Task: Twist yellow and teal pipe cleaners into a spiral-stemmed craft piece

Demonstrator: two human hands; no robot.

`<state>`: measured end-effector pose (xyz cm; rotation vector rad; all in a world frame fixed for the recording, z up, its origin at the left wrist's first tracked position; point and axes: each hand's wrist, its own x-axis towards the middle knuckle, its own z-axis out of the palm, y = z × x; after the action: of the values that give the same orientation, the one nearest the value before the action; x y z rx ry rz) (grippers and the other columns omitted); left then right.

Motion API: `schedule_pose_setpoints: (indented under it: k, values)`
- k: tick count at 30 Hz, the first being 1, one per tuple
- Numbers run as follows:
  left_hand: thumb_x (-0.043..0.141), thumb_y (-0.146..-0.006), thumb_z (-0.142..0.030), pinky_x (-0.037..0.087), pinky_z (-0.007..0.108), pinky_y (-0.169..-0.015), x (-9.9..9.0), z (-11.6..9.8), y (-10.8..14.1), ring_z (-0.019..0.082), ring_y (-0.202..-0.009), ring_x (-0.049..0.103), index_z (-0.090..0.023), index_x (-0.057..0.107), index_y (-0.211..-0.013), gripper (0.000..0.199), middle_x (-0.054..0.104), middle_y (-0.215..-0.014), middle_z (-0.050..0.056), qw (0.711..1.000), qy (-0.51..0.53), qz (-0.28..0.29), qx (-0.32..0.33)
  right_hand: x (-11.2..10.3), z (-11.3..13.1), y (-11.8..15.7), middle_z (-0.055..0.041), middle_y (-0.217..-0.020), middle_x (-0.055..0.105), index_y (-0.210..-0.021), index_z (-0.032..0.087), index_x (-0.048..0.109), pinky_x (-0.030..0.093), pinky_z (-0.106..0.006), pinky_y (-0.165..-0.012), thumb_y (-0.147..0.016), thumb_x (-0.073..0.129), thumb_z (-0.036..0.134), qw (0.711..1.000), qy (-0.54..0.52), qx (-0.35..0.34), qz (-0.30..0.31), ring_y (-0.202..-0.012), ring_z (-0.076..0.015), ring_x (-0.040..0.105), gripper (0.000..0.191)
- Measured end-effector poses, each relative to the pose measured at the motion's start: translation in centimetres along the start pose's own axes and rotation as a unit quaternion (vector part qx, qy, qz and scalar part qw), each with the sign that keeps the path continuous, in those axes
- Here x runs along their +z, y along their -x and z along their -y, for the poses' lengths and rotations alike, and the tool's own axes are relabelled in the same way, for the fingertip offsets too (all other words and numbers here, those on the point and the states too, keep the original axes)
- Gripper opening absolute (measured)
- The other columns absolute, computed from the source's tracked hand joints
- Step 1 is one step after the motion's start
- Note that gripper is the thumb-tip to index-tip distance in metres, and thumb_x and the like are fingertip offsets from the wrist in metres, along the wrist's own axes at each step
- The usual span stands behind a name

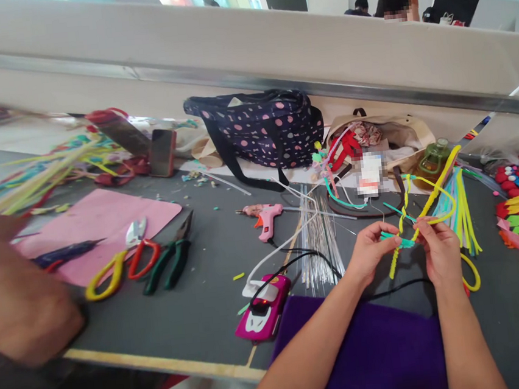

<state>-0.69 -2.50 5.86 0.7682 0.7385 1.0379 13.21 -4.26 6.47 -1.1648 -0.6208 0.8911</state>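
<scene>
My bare forearms (318, 351) are nearest the camera, reaching across a deep purple cover (364, 358) that overlaps the table's edge. Between my hands, above the right part of the dark table (215, 309), are the fuzzy stems (404, 214) I have hold of, yellow and teal. My left hand (375, 249) pinches narrowly, thumb against fingers, where a twisted yellow length crosses a short teal piece. My right hand (439, 247) is drawn in just as narrowly, gripping the yellow stem that slants up and away and bends round in a loop.

Just beside my right hand a bunch of yellow and pale blue strips (462, 211) fans out, and a yellow ring-shaped handle (473, 275) shows partly from behind my wrist. Near my left hand lies a spread of silvery rods (317, 238), with a pink glue gun (270, 218) to the left of it and a magenta car-shaped device (265, 309) closer to me, cables running to it.

Farther back are a green bottle (434, 156), a beige bag (414, 134) and a navy patterned bag (265, 130). Well to the left, scissors (106, 276) with yellow and red handles lie partly on a pink sheet (106, 218), just beside green-handled pliers (172, 261). Another person's arm (18, 291) blurs in at the far left.
</scene>
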Motion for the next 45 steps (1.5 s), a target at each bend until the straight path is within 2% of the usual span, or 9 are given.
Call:
schedule_pose_setpoints:
  k: [7, 15, 22, 27, 33, 36, 39, 42, 45]
  values:
    - [0.089, -0.051, -0.031, 0.054, 0.028, -0.060, 0.1, 0.1, 0.3, 0.016, -0.063, 0.066, -0.012, 0.063, -0.088, 0.049, 0.069, -0.071, 0.004, 0.998, -0.004, 0.030, -0.055, 0.2, -0.1, 0.1, -0.0015, -0.079, 0.067, -0.075, 0.016, 0.070, 0.040, -0.021, -0.047, -0.061, 0.083, 0.035, 1.000, 0.003, -0.012, -0.024, -0.055, -0.0078, 0.053, 0.027]
    - [0.088, -0.050, -0.034, 0.051, 0.024, -0.055, 0.2, 0.8, 0.1, 0.013, -0.053, 0.062, -0.013, 0.063, -0.082, 0.046, 0.067, -0.062, 0.002, 0.999, -0.035, -0.029, -0.015, 0.3, -0.6, 0.2, -0.0018, -0.073, 0.067, -0.076, 0.016, 0.069, 0.044, -0.022, -0.050, -0.064, 0.081, 0.034, 0.999, 0.016, -0.039, -0.020, -0.059, -0.0106, 0.057, 0.024]
    - [0.084, -0.057, -0.033, 0.047, 0.022, -0.053, -0.1, 1.3, -0.1, 0.011, -0.052, 0.059, -0.014, 0.065, -0.083, 0.038, 0.067, -0.062, 0.001, 0.996, -0.080, -0.034, 0.030, 0.2, -0.8, 0.0, -0.0034, -0.080, 0.069, -0.078, 0.016, 0.068, 0.044, -0.021, -0.048, -0.064, 0.082, 0.037, 1.000, -0.013, -0.009, -0.012, -0.059, -0.0102, 0.058, 0.029]
    - [0.084, -0.058, -0.033, 0.046, 0.022, -0.052, -0.2, 1.5, -0.1, 0.011, -0.051, 0.058, -0.014, 0.066, -0.081, 0.035, 0.066, -0.060, 0.001, 0.993, -0.102, -0.035, 0.045, 0.1, -0.8, -0.1, -0.0023, -0.072, 0.068, -0.077, 0.016, 0.069, 0.043, -0.020, -0.047, -0.063, 0.082, 0.038, 1.000, -0.020, -0.015, -0.017, -0.054, -0.0082, 0.053, 0.029]
    - [0.083, -0.058, -0.032, 0.045, 0.021, -0.051, -0.3, 1.3, -0.2, 0.011, -0.050, 0.057, -0.014, 0.065, -0.079, 0.033, 0.065, -0.059, 0.001, 0.992, -0.112, -0.047, 0.039, -1.3, -0.7, -1.2, -0.0050, -0.088, 0.070, -0.099, 0.016, 0.067, 0.045, -0.019, -0.048, -0.065, 0.080, 0.046, 1.000, -0.008, 0.020, -0.014, -0.064, -0.0101, 0.058, 0.047]
    - [0.082, -0.057, -0.030, 0.045, 0.021, -0.051, -0.2, 1.3, -0.2, 0.011, -0.048, 0.057, -0.014, 0.064, -0.079, 0.033, 0.064, -0.057, 0.000, 0.993, -0.104, -0.044, 0.023, -2.5, -0.6, -2.0, -0.0019, -0.092, 0.066, -0.109, 0.020, 0.060, 0.043, -0.019, -0.049, -0.066, 0.079, 0.044, 0.993, 0.014, -0.054, -0.105, -0.064, -0.0092, 0.055, 0.053]
    - [0.082, -0.055, -0.029, 0.045, 0.021, -0.050, 0.1, 1.4, 0.0, 0.011, -0.049, 0.057, -0.014, 0.062, -0.078, 0.033, 0.062, -0.055, -0.001, 0.996, -0.086, -0.033, 0.001, -3.2, -0.3, -2.3, -0.0030, -0.102, 0.060, -0.112, 0.021, 0.058, 0.044, -0.021, -0.056, -0.068, 0.078, 0.041, 0.963, 0.081, -0.176, -0.186, -0.071, -0.0101, 0.055, 0.052]
    - [0.082, -0.055, -0.029, 0.045, 0.021, -0.051, 0.5, 1.6, 0.3, 0.011, -0.051, 0.057, -0.014, 0.062, -0.076, 0.033, 0.062, -0.056, -0.001, 0.997, -0.074, -0.034, -0.005, -3.0, 0.3, -1.6, -0.0046, -0.103, 0.059, -0.104, 0.019, 0.061, 0.045, -0.025, -0.064, -0.073, 0.074, 0.042, 0.927, 0.153, -0.261, -0.221, -0.074, -0.0116, 0.053, 0.040]
    - [0.082, -0.056, -0.029, 0.046, 0.021, -0.051, 0.6, 1.5, 0.4, 0.011, -0.052, 0.058, -0.014, 0.060, -0.078, 0.034, 0.061, -0.057, -0.001, 0.997, -0.059, -0.055, 0.000, -2.1, 0.5, -0.6, -0.0035, -0.089, 0.061, -0.095, 0.019, 0.064, 0.045, -0.027, -0.067, -0.079, 0.069, 0.043, 0.923, 0.171, -0.278, -0.206, -0.073, -0.0140, 0.055, 0.029]
